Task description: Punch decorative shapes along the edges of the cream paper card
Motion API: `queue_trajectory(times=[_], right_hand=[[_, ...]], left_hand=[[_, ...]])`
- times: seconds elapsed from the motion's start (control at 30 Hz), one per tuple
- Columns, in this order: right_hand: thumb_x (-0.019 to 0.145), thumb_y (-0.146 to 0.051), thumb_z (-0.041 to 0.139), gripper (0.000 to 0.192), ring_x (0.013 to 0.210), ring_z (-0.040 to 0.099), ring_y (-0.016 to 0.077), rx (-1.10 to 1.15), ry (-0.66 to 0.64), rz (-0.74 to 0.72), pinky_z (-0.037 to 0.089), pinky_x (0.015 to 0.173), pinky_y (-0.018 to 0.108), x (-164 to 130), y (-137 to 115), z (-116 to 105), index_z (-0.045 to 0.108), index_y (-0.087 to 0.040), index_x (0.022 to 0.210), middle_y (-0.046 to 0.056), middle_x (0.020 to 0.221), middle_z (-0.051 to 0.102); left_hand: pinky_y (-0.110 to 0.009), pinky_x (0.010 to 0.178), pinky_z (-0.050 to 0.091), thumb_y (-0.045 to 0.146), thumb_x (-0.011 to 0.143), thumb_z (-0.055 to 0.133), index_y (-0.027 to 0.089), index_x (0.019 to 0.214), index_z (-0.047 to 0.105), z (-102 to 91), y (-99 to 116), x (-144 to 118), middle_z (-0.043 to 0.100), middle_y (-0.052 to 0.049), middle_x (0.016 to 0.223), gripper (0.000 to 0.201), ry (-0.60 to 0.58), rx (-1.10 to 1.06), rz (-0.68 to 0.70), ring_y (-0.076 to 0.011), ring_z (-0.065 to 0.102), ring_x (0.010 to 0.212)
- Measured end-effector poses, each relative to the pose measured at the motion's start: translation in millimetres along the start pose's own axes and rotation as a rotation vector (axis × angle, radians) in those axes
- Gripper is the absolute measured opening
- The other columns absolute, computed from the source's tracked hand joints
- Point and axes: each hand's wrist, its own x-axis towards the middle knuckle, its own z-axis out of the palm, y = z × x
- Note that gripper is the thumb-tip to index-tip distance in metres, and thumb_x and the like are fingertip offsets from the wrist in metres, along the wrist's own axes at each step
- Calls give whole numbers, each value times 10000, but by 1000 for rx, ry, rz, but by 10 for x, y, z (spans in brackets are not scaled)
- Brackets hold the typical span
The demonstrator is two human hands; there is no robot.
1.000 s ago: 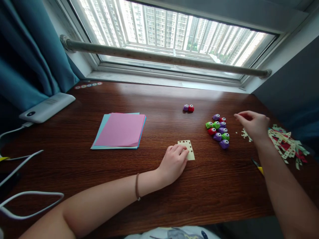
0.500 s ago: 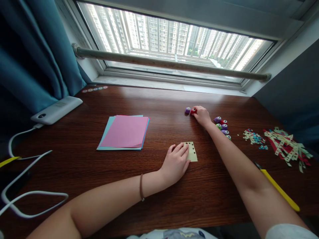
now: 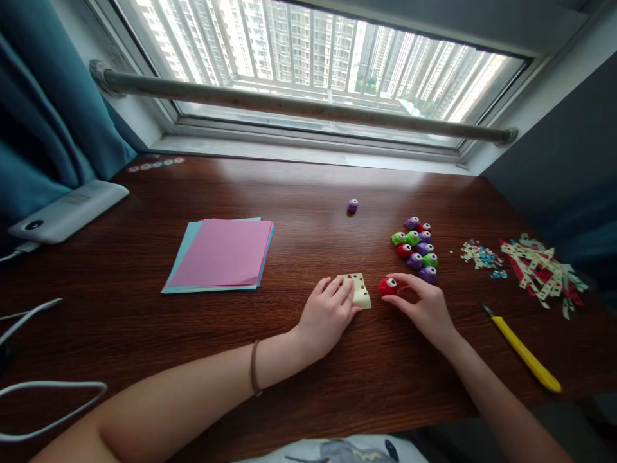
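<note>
Wooden desk (image 3: 289, 193): our right hand (image 3: 427, 308) pinches red punch (image 3: 387, 287); our left hand (image 3: 325, 318) lies flattened; lifting it could let yellow paper (image 3: 361, 297) slip.

White device (image 3: 72, 211) beside blue curtain (image 3: 53, 116), looped white cable (image 3: 58, 384), pale rail (image 3: 299, 106) across the window (image 3: 308, 51).

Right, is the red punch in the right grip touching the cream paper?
No, dark tabletop shows between that red punch and the cream paper.

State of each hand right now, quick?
Left hand: open, resting on small pale-yellow paper with punched holes.
Right hand: closed, holding small rounded red punch with white top.
</note>
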Motion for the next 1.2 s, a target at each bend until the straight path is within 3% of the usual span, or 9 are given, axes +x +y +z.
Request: queue_trajectory(times=[0.27,0.6,0.8,1.03,1.2], right_hand=[[758,-264,685,327,842,593,154,-70,-48,-117,500,782,288,-147,-23,134,575,-202,1059,15,985,636],[782,-282,660,301,882,578,162,-112,-41,-148,492,802,297,-169,-35,158,572,-197,1057,29,987,625],[769,-303,673,298,804,592,155,-99,0,-93,502,758,289,-187,-66,186,595,-179,1028,32,966,640],[751,-347,681,296,668,618,135,50,44,143,525,649,256,-178,-113,191,645,-175,988,22,892,685],[764,-324,670,294,705,619,142,13,55,80,524,707,279,-188,-70,189,634,-182,1019,27,938,674]], left_hand=[[-380,961,353,332,931,444,107,1161,567,10,-5,-11,592,-56,1223,343,31,26,21,-228,507,1130],[-382,971,347,342,931,442,115,1179,550,0,-5,-8,570,-53,1253,353,3,16,15,-224,492,1150],[-386,969,351,340,929,446,107,1190,542,10,-3,-16,573,-53,1250,363,2,9,13,-230,492,1149],[-383,967,358,335,930,442,105,1195,540,-15,-1,-6,575,-56,1247,364,-2,-1,12,-232,493,1150],[-381,956,371,331,927,449,114,1172,559,-25,-5,1,588,-62,1229,345,17,-8,13,-231,508,1134]])
